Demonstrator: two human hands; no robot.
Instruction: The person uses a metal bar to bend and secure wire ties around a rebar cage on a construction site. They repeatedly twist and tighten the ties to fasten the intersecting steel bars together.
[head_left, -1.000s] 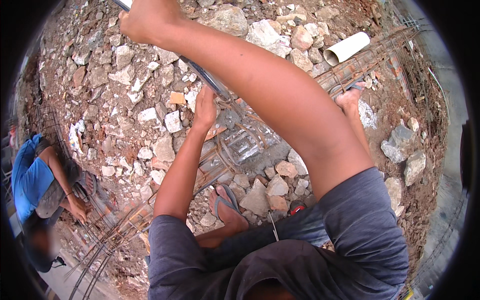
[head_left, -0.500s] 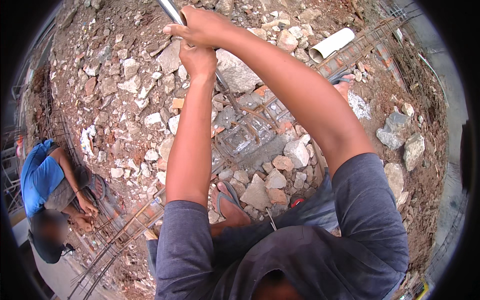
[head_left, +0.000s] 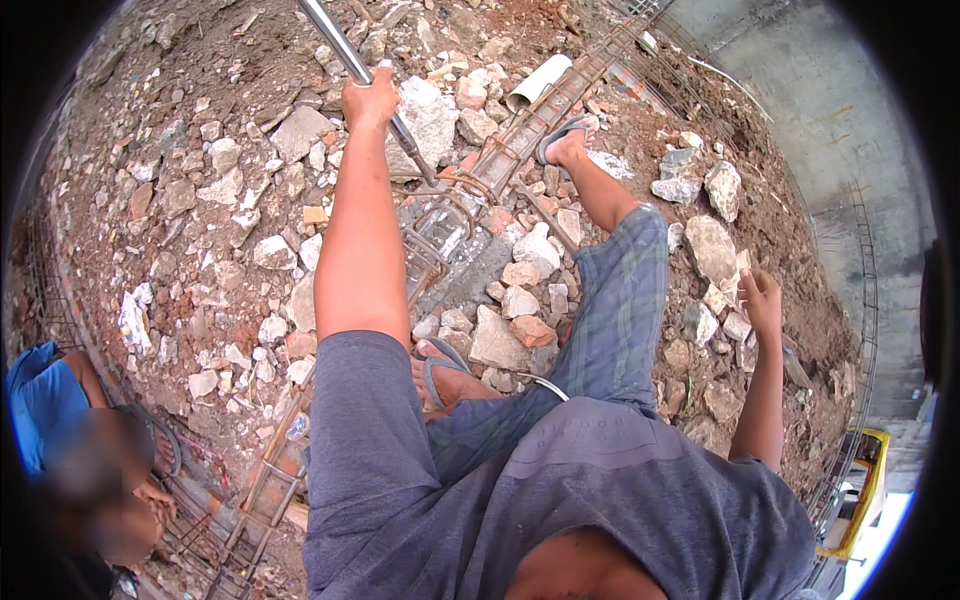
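Observation:
A long metal bar (head_left: 340,43) slants down from the top edge, shiny above and darker toward its lower end. My left hand (head_left: 370,98) is wrapped round its middle. Its lower tip stands among bent rebar (head_left: 465,190) at a wet concrete patch (head_left: 480,258) between the stones. Off the bar, my right hand (head_left: 762,298) hangs low at my right side with its fingers stretched out. Behind those fingertips is a pale stone piece (head_left: 738,272); whether they touch it I cannot make out.
Broken rubble (head_left: 495,340) lies around my sandalled feet. A rebar cage (head_left: 560,90) runs to the far right past a white pipe piece (head_left: 540,82). A person in blue (head_left: 45,400) crouches at the left beside more rebar (head_left: 265,470). A grey wall (head_left: 850,150) stands right.
My right hand has let go of the bar and dropped to my right side. My left hand still grips the bar. The view has shifted, and the crouching person now appears lower left.

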